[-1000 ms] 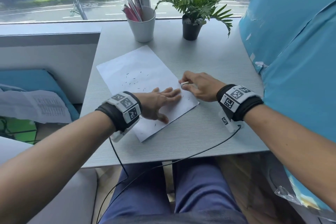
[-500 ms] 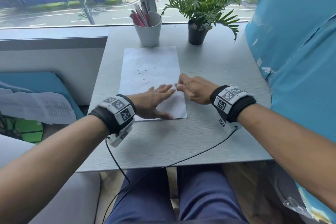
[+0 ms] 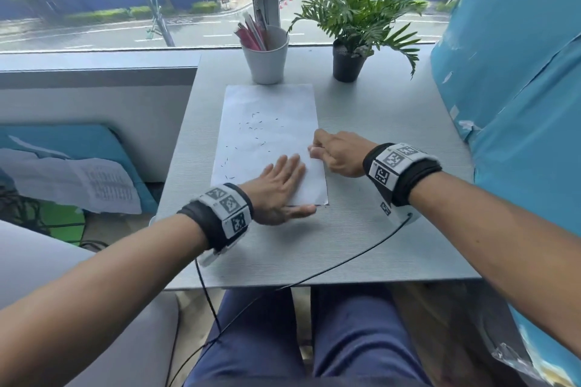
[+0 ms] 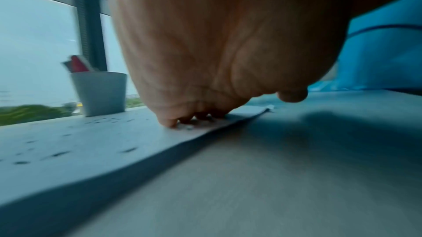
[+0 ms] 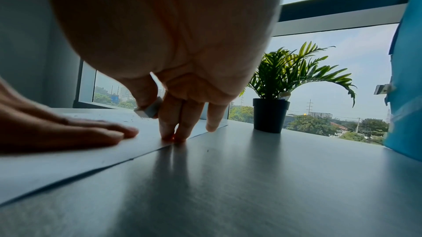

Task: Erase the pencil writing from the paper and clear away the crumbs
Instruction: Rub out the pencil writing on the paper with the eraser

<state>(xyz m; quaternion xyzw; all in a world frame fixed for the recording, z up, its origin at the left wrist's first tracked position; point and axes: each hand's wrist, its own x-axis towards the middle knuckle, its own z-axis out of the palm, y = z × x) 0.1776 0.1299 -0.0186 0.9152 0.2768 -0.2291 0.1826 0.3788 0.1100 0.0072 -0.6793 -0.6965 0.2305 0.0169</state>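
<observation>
— Where are you sitting?

— Grey wood-grain table [image 3: 377, 141] by the window, with a white cup of pens [image 3: 266, 56] and a potted green plant [image 3: 349, 64] at the far edge.

— And the paper?

— My white sheet of paper [image 3: 270, 110] lies lengthwise before me, dark eraser crumbs [image 3: 251, 127] scattered on it. My left hand [image 3: 278, 190] presses flat, fingers straight, on its near end (thumb on the table).

— The right?

— My right hand [image 3: 341, 152] pinches a small white eraser [image 5: 149, 109] at the sheet's right edge.
</observation>
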